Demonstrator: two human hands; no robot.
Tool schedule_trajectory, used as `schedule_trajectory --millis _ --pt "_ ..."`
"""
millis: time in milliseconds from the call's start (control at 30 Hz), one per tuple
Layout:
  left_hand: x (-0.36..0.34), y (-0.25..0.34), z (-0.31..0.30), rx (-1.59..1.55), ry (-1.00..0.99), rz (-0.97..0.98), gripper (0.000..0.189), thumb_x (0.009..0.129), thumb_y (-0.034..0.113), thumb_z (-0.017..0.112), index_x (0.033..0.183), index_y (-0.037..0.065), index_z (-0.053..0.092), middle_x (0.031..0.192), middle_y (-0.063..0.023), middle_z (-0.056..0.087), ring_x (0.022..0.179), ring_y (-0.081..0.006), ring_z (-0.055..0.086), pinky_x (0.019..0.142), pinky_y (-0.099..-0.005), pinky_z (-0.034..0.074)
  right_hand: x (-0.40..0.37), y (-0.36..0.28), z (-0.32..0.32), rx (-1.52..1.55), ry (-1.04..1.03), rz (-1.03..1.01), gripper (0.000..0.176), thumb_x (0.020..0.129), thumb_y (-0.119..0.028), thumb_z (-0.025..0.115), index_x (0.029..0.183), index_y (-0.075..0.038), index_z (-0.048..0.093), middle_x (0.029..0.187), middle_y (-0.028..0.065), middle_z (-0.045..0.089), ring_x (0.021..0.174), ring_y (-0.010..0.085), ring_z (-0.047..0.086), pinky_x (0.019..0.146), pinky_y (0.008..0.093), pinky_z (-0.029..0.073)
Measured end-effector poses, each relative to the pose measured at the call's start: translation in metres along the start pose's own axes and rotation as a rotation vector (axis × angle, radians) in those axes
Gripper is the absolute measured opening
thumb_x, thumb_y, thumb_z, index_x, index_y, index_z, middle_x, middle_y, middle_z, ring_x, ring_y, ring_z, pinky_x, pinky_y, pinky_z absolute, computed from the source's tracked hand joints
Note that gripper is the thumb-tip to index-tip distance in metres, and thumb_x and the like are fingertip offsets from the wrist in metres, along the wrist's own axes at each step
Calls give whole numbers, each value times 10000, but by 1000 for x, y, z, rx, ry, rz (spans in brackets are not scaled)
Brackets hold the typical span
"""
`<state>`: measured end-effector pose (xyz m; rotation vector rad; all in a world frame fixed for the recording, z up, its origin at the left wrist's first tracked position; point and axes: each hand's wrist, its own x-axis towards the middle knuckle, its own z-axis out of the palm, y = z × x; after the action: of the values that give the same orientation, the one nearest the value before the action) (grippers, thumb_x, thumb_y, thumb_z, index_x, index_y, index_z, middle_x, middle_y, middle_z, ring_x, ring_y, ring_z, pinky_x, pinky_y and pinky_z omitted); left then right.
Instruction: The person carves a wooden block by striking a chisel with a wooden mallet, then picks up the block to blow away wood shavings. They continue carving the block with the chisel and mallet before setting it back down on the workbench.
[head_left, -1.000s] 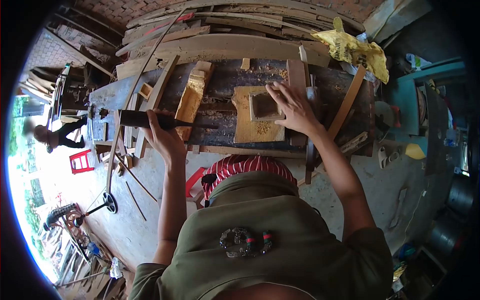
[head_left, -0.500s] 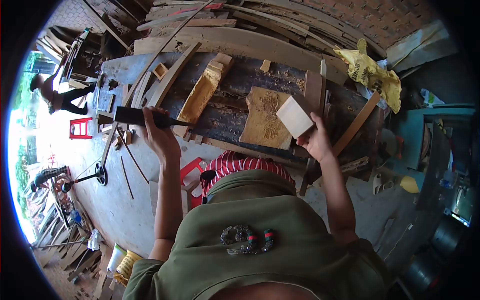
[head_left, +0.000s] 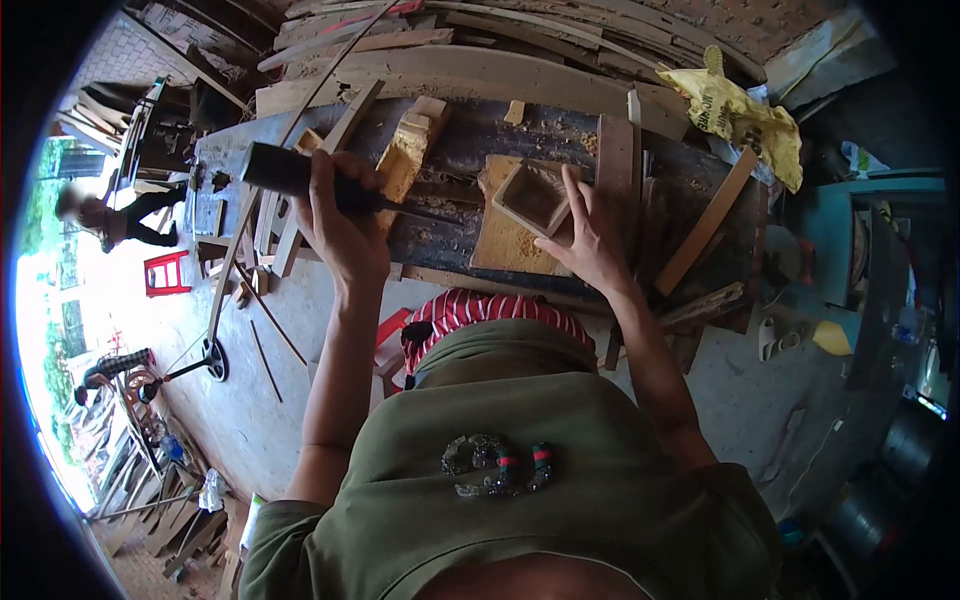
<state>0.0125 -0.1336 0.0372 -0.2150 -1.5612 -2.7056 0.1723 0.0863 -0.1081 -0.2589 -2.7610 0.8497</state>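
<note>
My left hand (head_left: 340,215) is wrapped around the thick black handle of a chisel (head_left: 300,178). The chisel's narrow metal blade points right, its tip short of a small hollowed wooden box (head_left: 526,215). That box sits tilted in view, its open side facing up, over a rough wooden board (head_left: 490,255) strewn with shavings. With thumb at the lower corner and fingers along the right rim, my right hand (head_left: 592,240) grips the box. Part of the box's right side is hidden behind those fingers.
A dark workbench (head_left: 440,245) carries a yellowish carved wood piece (head_left: 405,160), a wood offcut (head_left: 514,112) and long planks (head_left: 617,160). A yellow sack (head_left: 735,115) lies at the far right. A red stool (head_left: 167,273) stands left, near a person (head_left: 125,215).
The box has turned from showing its flat pale face to showing its hollow, and lies lower over the board. My left hand has brought the chisel rightward, nearer the box.
</note>
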Motion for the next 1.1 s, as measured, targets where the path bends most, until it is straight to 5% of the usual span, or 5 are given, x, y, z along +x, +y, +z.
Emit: schedule_trajectory --millis 100,200,533,867,1100 --pt "3 -5 22 -153 -75 -112 262 986 283 589 961 48 477 796 -72 546 684 -179 551 659 -358 483 -14 14 0 214 225 72 862 916 -510 613 1541 -45 242 1320 229 456 1193 367 498 1026 456 384" --pt "-1 -22 52 -200 -173 -81 324 986 236 557 1191 31 412 856 -93 571 747 -182 572 697 -363 501 -35 49 14 388 322 382 784 944 -445 604 1526 -39 271 1310 227 462 1201 375 487 1032 462 378" --pt "-7 -100 64 139 -488 -78 289 902 154 493 1166 49 440 983 -119 584 933 -198 564 876 -360 451 -94 112 50 -281 312 557 770 851 -216 717 1486 -29 323 1335 246 434 1227 443 453 1038 503 376" --pt "-1 -103 76 401 -300 31 456 821 217 809 1036 55 441 802 -64 598 623 -150 625 540 -280 529 -97 111 52 -337 410 521 751 855 -242 697 1493 -61 345 1352 269 430 1221 435 473 1011 492 406" --pt "-6 -101 94 649 -497 268 535 765 169 864 1126 9 503 994 -98 668 861 -151 675 721 -270 561 -97 111 52 -326 414 546 710 867 -239 688 1482 -72 375 1354 247 428 1230 417 471 1011 485 412"
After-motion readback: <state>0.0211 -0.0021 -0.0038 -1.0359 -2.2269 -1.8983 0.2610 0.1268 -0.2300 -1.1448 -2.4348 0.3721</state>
